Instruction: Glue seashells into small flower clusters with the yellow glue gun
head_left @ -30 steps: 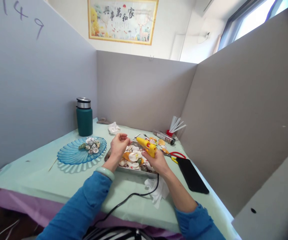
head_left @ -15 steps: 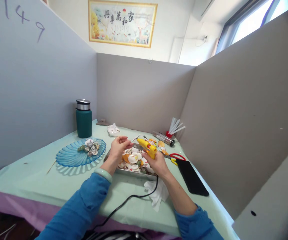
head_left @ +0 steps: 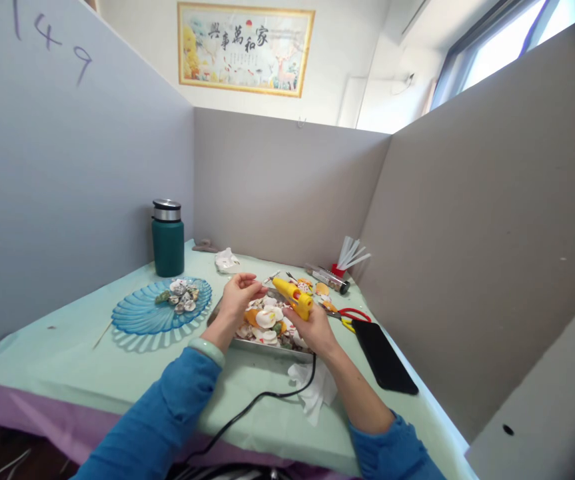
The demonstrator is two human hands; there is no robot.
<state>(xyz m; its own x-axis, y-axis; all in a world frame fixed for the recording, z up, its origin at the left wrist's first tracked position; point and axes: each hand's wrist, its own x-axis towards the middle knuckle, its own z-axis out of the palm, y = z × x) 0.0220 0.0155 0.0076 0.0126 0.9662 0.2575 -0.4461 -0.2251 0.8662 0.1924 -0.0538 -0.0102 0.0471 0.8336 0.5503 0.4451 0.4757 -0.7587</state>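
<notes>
My right hand is wrapped round a yellow glue gun, whose nozzle points left toward my other hand. My left hand is pinched above the left side of a metal tray; whatever its fingertips hold is too small to make out. White, orange and reddish shells fill the tray below both hands. A black cord runs from the glue gun to the table's front edge. On the left, a blue scalloped plate bears a small cluster of shells.
A green bottle stands behind the plate. To the right lie red-handled scissors, a black phone, a clear tube and glue sticks in a red holder. Crumpled tissue lies before the tray. Grey partitions enclose the table.
Both hands and the glue gun are nearly where they were, with only a very slight shift. Nothing was taken hold of or let go.
</notes>
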